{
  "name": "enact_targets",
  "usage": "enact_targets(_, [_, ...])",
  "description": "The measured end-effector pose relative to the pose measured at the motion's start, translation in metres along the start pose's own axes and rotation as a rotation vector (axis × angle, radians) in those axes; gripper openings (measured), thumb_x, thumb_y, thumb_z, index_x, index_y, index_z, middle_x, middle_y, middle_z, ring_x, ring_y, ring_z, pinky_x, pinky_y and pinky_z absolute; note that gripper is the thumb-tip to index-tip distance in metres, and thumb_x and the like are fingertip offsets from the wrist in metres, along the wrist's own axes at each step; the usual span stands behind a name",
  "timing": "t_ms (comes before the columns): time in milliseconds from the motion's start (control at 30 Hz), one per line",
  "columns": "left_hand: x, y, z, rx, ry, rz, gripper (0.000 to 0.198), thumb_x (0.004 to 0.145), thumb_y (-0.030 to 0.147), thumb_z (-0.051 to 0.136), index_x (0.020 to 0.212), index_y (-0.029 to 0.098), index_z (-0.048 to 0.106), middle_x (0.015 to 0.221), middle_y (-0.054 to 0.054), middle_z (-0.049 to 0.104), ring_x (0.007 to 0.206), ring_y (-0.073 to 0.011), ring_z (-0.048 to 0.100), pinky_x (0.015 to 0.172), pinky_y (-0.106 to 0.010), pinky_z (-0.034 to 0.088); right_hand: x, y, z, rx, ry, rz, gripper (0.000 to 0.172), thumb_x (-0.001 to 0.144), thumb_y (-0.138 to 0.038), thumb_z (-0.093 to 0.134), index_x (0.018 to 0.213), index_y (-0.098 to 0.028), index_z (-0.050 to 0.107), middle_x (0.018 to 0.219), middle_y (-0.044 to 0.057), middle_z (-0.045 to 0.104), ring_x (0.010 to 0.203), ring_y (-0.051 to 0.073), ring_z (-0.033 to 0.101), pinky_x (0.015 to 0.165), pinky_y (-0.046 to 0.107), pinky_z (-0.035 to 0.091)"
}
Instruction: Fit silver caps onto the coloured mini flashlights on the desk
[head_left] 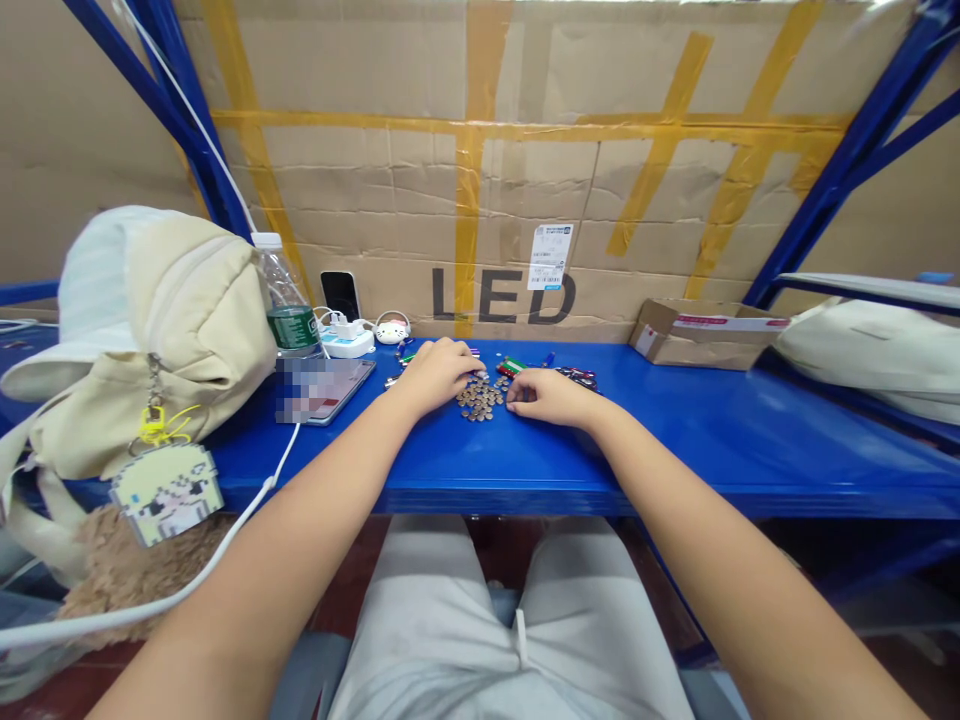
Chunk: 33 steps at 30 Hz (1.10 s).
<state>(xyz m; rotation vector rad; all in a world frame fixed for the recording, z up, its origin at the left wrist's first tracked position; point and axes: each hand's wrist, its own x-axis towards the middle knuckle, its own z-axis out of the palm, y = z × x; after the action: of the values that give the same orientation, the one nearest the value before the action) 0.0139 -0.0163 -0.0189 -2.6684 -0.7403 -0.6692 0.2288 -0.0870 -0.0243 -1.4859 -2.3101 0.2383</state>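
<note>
Small round brownish pieces, like coins or buttons, lie in a loose pile on the blue tabletop. At the pile's upper left is my left hand, palm down, with its fingers bent together; anything under the fingertips is hidden. My right hand rests at the pile's right edge, fingers curled and thumb close to the index finger. What it pinches, if anything, is too small to tell. Behind the right hand lie a green and red item and a dark patterned bunch, partly covered.
On the left stand a cream backpack, a bottle, a tablet-like device with a white cable, and a power strip. An open cardboard box sits at back right. A large cardboard sheet walls the back.
</note>
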Motion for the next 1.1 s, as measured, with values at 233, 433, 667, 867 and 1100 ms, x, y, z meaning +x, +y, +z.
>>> enact_targets(233, [0.004,0.016,0.001,0.326,0.079,0.220,0.014,0.084,0.018,0.060,0.091,0.024,0.071,0.094,-0.007,0.063,0.095,-0.0240,0.050,0.078,-0.039,0.031,0.001,0.002,0.001,0.018,-0.013,0.014,0.008,0.075,-0.018,0.058,0.080,-0.018,0.065,0.084,0.003,0.070,0.075,0.017,0.062,0.069,0.026,0.046])
enact_targets(433, [0.006,0.023,0.000,0.324,0.072,0.249,0.017,0.086,0.016,0.054,0.080,0.019,0.070,0.092,-0.010,0.063,0.097,-0.0260,0.050,0.080,-0.041,0.031,0.001,-0.001,0.001,0.007,0.081,-0.057,0.006,0.077,-0.022,0.060,0.076,-0.018,0.065,0.085,0.005,0.069,0.080,0.019,0.062,0.074,0.029,0.046])
enact_targets(667, [0.005,0.025,-0.001,0.221,0.044,0.158,0.020,0.086,0.014,0.052,0.078,0.021,0.070,0.095,-0.011,0.064,0.103,-0.0296,0.048,0.085,-0.045,0.031,0.001,0.003,0.001,0.012,0.093,-0.067,0.006,0.077,-0.022,0.061,0.078,-0.019,0.065,0.085,0.005,0.069,0.079,0.019,0.062,0.074,0.030,0.047])
enact_targets(867, [0.003,0.018,-0.003,0.160,0.046,-0.051,0.027,0.086,0.012,0.048,0.103,0.022,0.067,0.107,-0.011,0.065,0.101,-0.0281,0.055,0.081,-0.042,0.036,0.002,0.003,0.002,0.034,0.183,-0.070,0.007,0.077,-0.022,0.060,0.079,-0.018,0.066,0.085,0.005,0.068,0.078,0.017,0.061,0.073,0.029,0.046])
enact_targets(1100, [0.004,0.023,0.000,-0.088,-0.058,-0.087,0.028,0.089,0.024,0.047,0.116,0.021,0.056,0.110,-0.007,0.067,0.096,-0.0247,0.063,0.080,-0.034,0.046,0.003,-0.003,-0.002,0.163,0.501,-0.151,0.020,0.081,-0.035,0.061,0.087,-0.017,0.066,0.080,0.004,0.062,0.070,0.014,0.055,0.065,0.027,0.045])
